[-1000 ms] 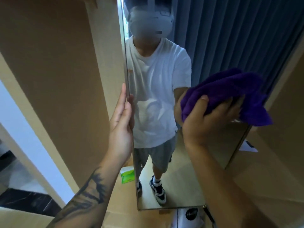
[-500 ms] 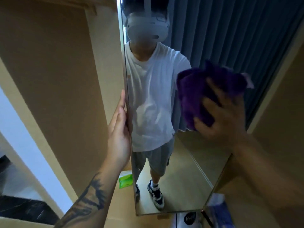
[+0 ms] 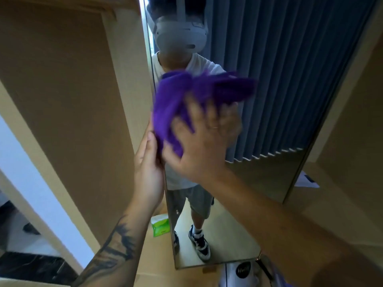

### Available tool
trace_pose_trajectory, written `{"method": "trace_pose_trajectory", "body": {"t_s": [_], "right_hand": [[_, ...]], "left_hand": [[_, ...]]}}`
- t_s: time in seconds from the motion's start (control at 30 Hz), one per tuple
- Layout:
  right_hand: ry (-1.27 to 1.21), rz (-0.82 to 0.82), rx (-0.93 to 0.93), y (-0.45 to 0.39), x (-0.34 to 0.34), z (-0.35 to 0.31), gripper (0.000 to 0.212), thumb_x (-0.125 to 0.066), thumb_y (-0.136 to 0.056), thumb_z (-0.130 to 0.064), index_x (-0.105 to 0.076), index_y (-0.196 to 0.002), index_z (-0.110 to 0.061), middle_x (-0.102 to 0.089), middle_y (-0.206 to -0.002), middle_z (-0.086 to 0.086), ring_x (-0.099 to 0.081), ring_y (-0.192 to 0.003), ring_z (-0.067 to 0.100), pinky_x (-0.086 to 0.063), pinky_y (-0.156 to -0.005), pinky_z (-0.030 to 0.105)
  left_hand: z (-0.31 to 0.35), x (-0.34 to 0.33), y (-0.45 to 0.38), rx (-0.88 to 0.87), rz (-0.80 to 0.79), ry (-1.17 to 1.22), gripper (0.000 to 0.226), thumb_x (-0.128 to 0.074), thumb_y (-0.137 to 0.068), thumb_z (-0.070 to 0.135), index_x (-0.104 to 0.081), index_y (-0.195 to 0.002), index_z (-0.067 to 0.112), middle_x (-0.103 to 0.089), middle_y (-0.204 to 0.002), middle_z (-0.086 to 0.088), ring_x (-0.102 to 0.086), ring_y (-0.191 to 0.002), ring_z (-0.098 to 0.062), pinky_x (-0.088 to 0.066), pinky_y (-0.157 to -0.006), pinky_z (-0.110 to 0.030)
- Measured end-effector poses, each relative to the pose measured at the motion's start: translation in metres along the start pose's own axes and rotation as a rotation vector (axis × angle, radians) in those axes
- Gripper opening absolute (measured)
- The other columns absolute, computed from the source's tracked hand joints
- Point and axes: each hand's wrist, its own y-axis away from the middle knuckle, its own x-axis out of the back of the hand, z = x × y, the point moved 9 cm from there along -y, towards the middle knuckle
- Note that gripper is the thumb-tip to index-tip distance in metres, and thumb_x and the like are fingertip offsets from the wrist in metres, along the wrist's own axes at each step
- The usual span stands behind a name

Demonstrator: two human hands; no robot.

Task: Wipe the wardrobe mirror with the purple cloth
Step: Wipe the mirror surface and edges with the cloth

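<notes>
The wardrobe mirror [image 3: 269, 100] stands tall on its open door. The purple cloth [image 3: 178, 104] lies bunched against the glass near its left edge — the right hand [image 3: 199, 146] presses it there, fingers spread. Just left, the left hand [image 3: 148, 168] grips the mirror's edge — thumb touching the cloth's lower corner.

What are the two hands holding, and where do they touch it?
The right hand presses the purple cloth flat on the mirror, fingers spread over the cloth's lower part. The left hand holds the mirror's left edge.
</notes>
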Motion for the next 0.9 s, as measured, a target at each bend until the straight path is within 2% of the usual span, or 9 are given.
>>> {"method": "trace_pose_trajectory", "body": {"t_s": [0.1, 0.2, 0.4, 0.53, 0.63, 0.7, 0.77, 0.87, 0.9], "right_hand": [[0.021, -0.135, 0.434, 0.011, 0.002, 0.008, 0.056, -0.055, -0.093, -0.049, -0.063, -0.143, -0.025, -0.059, -0.149, 0.009, -0.049, -0.143, 0.037, -0.023, -0.124, 0.056], [0.083, -0.123, 0.436, 0.023, 0.026, 0.073, 0.055, -0.057, -0.094, -0.053, -0.063, -0.142, -0.026, -0.058, -0.15, 0.008, -0.052, -0.14, 0.039, -0.03, -0.121, 0.056], [0.072, 0.132, -0.204, 0.053, 0.07, 0.192, 0.052, -0.055, -0.098, -0.04, -0.049, -0.143, -0.014, -0.044, -0.156, 0.025, -0.041, -0.143, 0.048, -0.033, -0.114, 0.067], [-0.077, 0.28, -0.669, 0.064, 0.052, 0.162, 0.058, -0.057, -0.096, -0.036, -0.048, -0.148, -0.011, -0.035, -0.162, 0.025, -0.029, -0.152, 0.047, -0.019, -0.122, 0.068], [-0.164, 0.325, -0.796, 0.051, 0.037, 0.126, 0.057, -0.055, -0.094, -0.041, -0.057, -0.142, -0.01, -0.039, -0.159, 0.027, -0.03, -0.15, 0.05, -0.016, -0.123, 0.068], [-0.099, 0.22, -0.632, 0.038, 0.027, 0.094, 0.051, -0.058, -0.09, -0.041, -0.065, -0.132, -0.012, -0.046, -0.154, 0.026, -0.036, -0.146, 0.051, -0.014, -0.125, 0.065], [-0.013, 0.066, -0.278, 0.032, 0.014, 0.055, 0.048, -0.062, -0.086, -0.043, -0.069, -0.126, -0.018, -0.052, -0.152, 0.021, -0.041, -0.143, 0.05, -0.016, -0.124, 0.063], [0.018, -0.179, 0.423, 0.057, -0.001, 0.023, 0.049, -0.061, -0.091, -0.047, -0.068, -0.134, -0.026, -0.055, -0.153, 0.008, -0.043, -0.147, 0.04, -0.016, -0.125, 0.056], [0.031, -0.248, 0.607, 0.07, -0.001, 0.031, 0.051, -0.061, -0.093, -0.048, -0.066, -0.138, -0.027, -0.059, -0.15, 0.006, -0.044, -0.146, 0.037, -0.017, -0.126, 0.054]], "left_hand": [[0.002, 0.003, 0.001, -0.003, 0.018, -0.051, 0.034, -0.053, -0.101, 0.014, -0.07, -0.128, 0.025, -0.071, -0.126, 0.005, -0.065, -0.115, -0.009, -0.052, -0.097, -0.028], [-0.003, 0.008, -0.002, -0.011, 0.018, -0.11, 0.042, -0.06, -0.101, 0.031, -0.06, -0.141, 0.046, -0.049, -0.158, -0.002, -0.044, -0.148, -0.025, -0.031, -0.125, -0.051], [-0.008, 0.01, 0.0, -0.026, 0.07, -0.147, 0.052, -0.066, -0.094, 0.043, -0.053, -0.143, 0.056, -0.031, -0.165, -0.02, -0.028, -0.154, -0.039, -0.018, -0.126, -0.064], [-0.006, 0.008, 0.0, -0.035, 0.053, -0.155, 0.048, -0.062, -0.098, 0.038, -0.054, -0.141, 0.057, -0.054, -0.151, -0.009, -0.047, -0.14, -0.027, -0.025, -0.123, -0.05], [-0.004, 0.007, 0.002, -0.011, 0.073, -0.177, 0.046, -0.061, -0.097, 0.038, -0.055, -0.137, 0.06, -0.06, -0.125, 0.0, -0.048, -0.12, -0.02, -0.03, -0.11, -0.042], [-0.002, 0.009, 0.003, -0.009, 0.091, -0.189, 0.048, -0.064, -0.095, 0.042, -0.054, -0.139, 0.059, -0.054, -0.153, -0.007, -0.046, -0.143, -0.027, -0.025, -0.124, -0.051], [0.003, 0.004, 0.004, -0.004, 0.085, -0.219, 0.046, -0.063, -0.099, 0.037, -0.055, -0.14, 0.056, -0.043, -0.16, -0.015, -0.038, -0.15, -0.033, -0.026, -0.125, -0.061], [0.009, -0.003, 0.007, -0.026, 0.069, -0.24, 0.048, -0.052, -0.108, 0.014, -0.046, -0.147, 0.041, -0.069, -0.133, 0.02, -0.06, -0.129, -0.002, -0.049, -0.11, -0.028], [0.01, -0.001, 0.007, -0.038, 0.079, -0.258, 0.047, -0.051, -0.109, 0.015, -0.045, -0.148, 0.04, -0.069, -0.133, 0.021, -0.06, -0.13, -0.003, -0.049, -0.109, -0.025]]}}
